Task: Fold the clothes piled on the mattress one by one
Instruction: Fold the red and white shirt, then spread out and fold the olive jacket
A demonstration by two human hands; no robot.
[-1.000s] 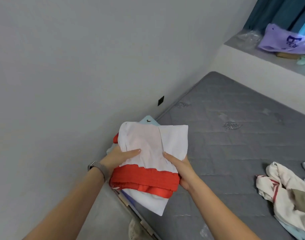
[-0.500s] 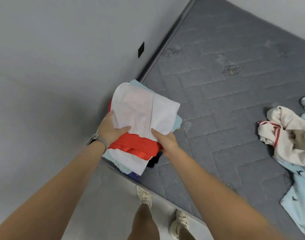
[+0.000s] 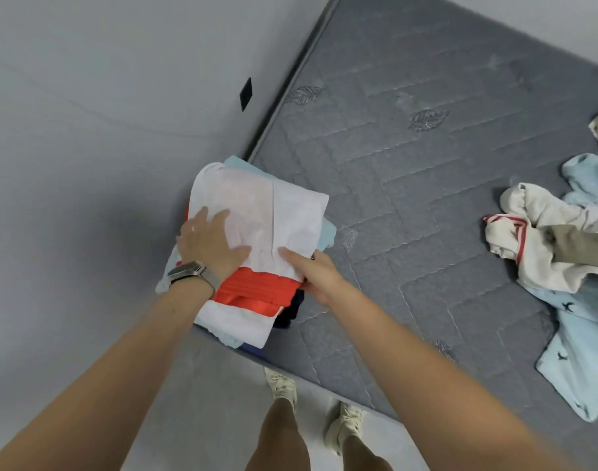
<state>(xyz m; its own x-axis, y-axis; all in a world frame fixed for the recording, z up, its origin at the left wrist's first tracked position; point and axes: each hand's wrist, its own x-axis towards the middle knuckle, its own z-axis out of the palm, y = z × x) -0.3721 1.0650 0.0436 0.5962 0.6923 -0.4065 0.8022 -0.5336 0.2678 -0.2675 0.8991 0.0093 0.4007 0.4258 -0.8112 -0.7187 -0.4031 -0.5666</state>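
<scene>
Grey quilted mattress [image 3: 426, 198] fills the right and upper part of the view, its long edge running along a pale grey wall [image 3: 104, 113] that carries a small black square [image 3: 246, 94]. At the mattress corner nearest the wall sits a stack of folded clothes [image 3: 222, 331], and on top of it lies a folded white garment [image 3: 280, 215] with a red band [image 3: 253, 290] across its near part.

The left hand [image 3: 212, 244] lies flat on the white garment with fingers straight and spread, pressing down on its wall-side half; a metal watch [image 3: 188, 271] sits at the wrist just behind it. The right hand [image 3: 316, 273] is at the garment's other edge — its thumb rests on top of the white cloth while the fingers curl under the side of the fold, so it holds that edge. Beneath this hand a dark blue layer [image 3: 290, 311] of the stack shows, and pale blue cloth peeks out beyond the white garment on the far side.

Well away from the right hand, toward the mattress's far side, lies the unfolded pile [image 3: 562, 253]: a cream piece with red stripes [image 3: 508, 229], an olive piece, and a light blue patterned garment [image 3: 589, 351]. Below the arms, the person's legs and pale shoes [image 3: 284, 385] stand on the floor beside the mattress.
</scene>
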